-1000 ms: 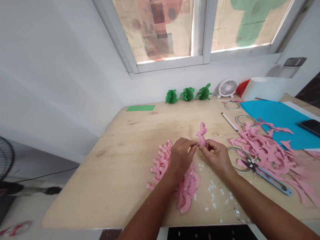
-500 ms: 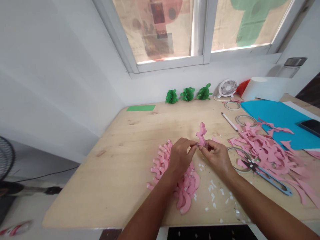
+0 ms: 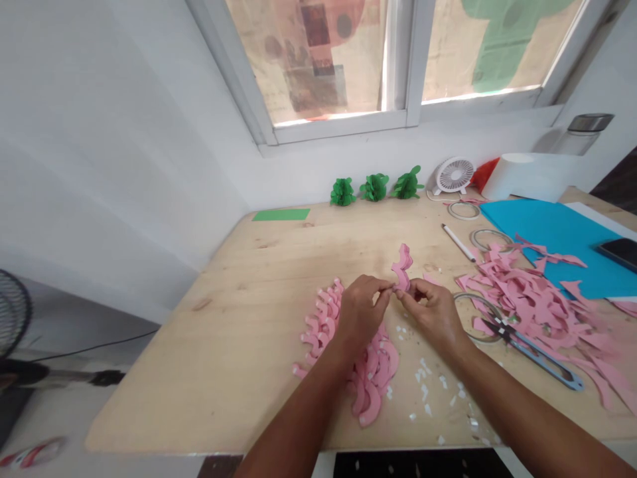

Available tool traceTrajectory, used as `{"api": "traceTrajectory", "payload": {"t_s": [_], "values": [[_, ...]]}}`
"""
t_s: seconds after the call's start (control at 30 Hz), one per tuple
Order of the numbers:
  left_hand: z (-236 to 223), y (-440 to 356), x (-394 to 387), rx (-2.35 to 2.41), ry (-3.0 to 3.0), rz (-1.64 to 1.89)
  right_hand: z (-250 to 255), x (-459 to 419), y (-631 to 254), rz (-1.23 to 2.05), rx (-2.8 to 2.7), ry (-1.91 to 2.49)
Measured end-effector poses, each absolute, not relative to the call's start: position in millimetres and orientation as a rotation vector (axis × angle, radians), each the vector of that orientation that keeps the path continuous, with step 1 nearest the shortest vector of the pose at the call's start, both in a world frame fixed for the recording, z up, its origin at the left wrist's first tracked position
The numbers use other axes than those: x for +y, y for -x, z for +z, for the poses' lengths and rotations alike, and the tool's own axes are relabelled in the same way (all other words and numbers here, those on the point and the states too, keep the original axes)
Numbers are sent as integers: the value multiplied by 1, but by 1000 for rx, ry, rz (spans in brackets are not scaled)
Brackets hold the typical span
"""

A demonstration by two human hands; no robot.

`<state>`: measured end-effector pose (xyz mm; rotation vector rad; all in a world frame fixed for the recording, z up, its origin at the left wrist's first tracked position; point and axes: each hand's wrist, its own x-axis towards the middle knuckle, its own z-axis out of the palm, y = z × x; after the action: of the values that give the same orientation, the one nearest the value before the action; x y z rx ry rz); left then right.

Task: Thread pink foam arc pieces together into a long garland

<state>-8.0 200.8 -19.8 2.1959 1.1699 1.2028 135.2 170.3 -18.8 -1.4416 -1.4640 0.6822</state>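
Observation:
Between my two hands stands a wavy pink paper cutout [image 3: 402, 265], apparently several layers thick, its upper end rising above my fingers. My left hand [image 3: 365, 305] pinches its lower end with thumb and forefinger. My right hand [image 3: 430, 309] grips the same end from the other side, fingertips almost meeting the left ones. Exactly what sits between the fingertips is too small to make out. Under and beside my left forearm lie many similar wavy pink cutouts [image 3: 371, 398], some with small pale tabs at their ends. White paper bits [image 3: 423, 372] are scattered below my right hand.
Pink scraps [image 3: 537, 299] pile up at right, beside blue-handled scissors [image 3: 542, 358], rolls of tape [image 3: 490, 239] and a white pen [image 3: 458, 243]. Blue sheets [image 3: 542, 219] carry a phone [image 3: 620, 252]. Along the wall stand green paper figures [image 3: 374, 188] and a small fan [image 3: 454, 175]; a green strip [image 3: 281, 214] lies left.
Almost nothing differs. Both hands keep their pinch on the pink cutout in the same place; the view has shifted very slightly.

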Motion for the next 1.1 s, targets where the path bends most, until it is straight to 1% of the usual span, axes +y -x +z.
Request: {"api": "traceTrajectory", "payload": {"t_s": [0.73, 1.1], "values": [[-25, 7, 202, 1177, -2272, 1272, -22, 173, -137, 794, -1352, 1436], [-24, 9, 206, 1068, -2593, 1282, -22, 172, -136, 849, -1347, 1406]]}}
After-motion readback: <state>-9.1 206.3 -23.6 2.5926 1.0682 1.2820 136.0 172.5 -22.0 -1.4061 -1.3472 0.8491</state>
